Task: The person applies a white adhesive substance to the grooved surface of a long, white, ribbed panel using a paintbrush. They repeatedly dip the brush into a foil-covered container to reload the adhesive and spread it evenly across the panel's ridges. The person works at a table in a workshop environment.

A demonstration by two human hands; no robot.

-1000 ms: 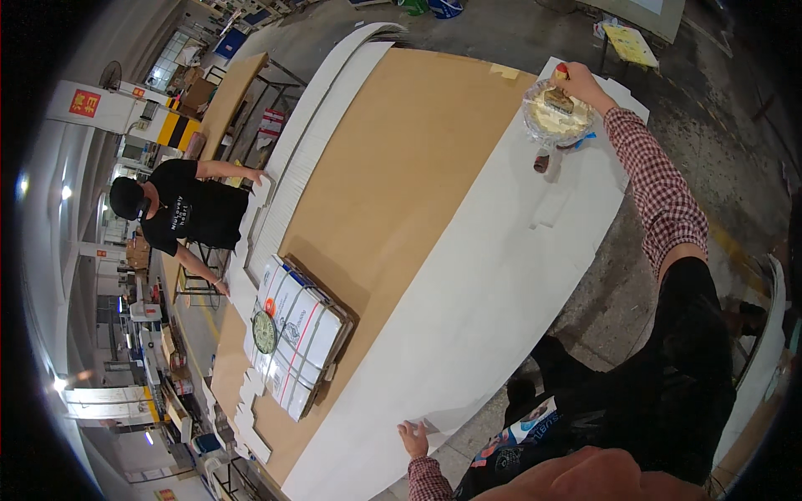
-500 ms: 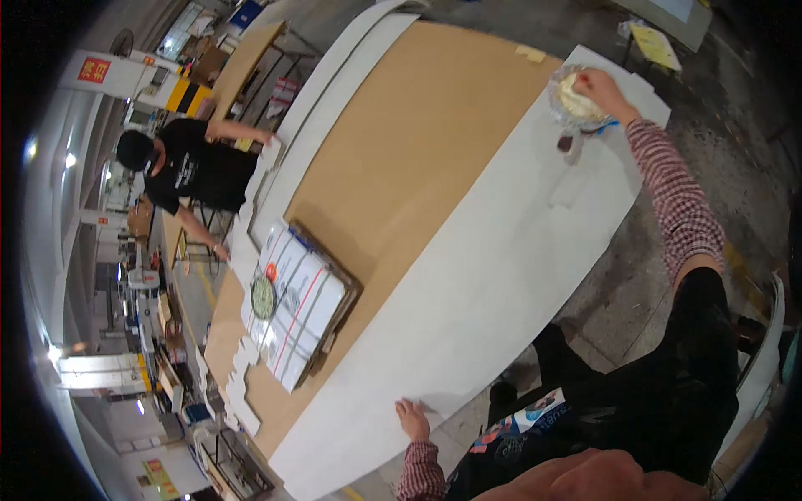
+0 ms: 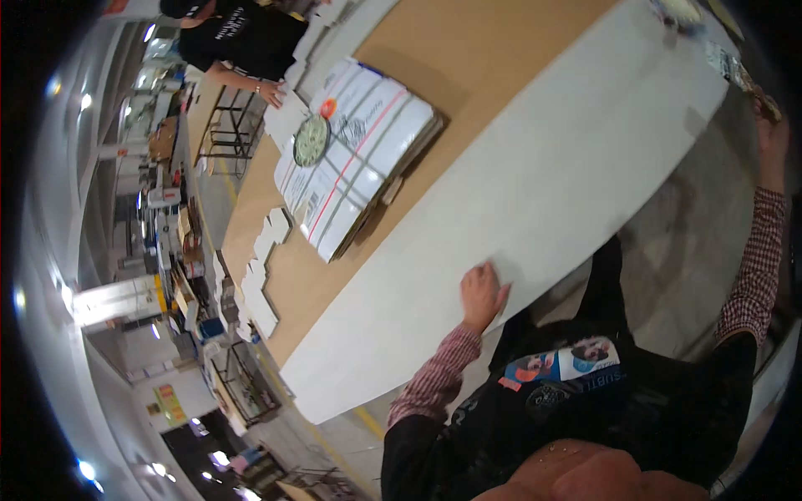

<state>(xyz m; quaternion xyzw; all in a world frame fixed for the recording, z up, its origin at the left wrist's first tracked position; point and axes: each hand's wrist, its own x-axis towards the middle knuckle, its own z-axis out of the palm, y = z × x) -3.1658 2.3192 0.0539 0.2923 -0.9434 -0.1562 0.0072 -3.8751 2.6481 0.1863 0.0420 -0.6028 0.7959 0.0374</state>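
A long white sheet (image 3: 468, 250) lies along the near side of the brown board-topped table. My left hand (image 3: 482, 294) rests palm down on this sheet near its front edge, empty, thumb apart from the fingers. At the far right, my right hand (image 3: 772, 134) is out past the sheet's edge, its fingers closed round a small brownish thing whose kind I cannot make out. Just beyond it is a crinkled, shiny strip (image 3: 728, 67). A bowl (image 3: 678, 12) of pale paste, lined with clear film, stands at the sheet's far right end, partly cut off.
A strapped stack of white-wrapped board (image 3: 359, 154) sits on the brown tabletop (image 3: 459, 50), with a round green-patterned tin (image 3: 312, 140) on top. Notched white card pieces (image 3: 261, 280) lie at the left edge. A co-worker in black (image 3: 246, 42) stands across the table.
My right hand has left the paste bowl and swung out past the sheet's right edge. My left hand still lies on the sheet. The view has shifted, and the co-worker's arm has moved.
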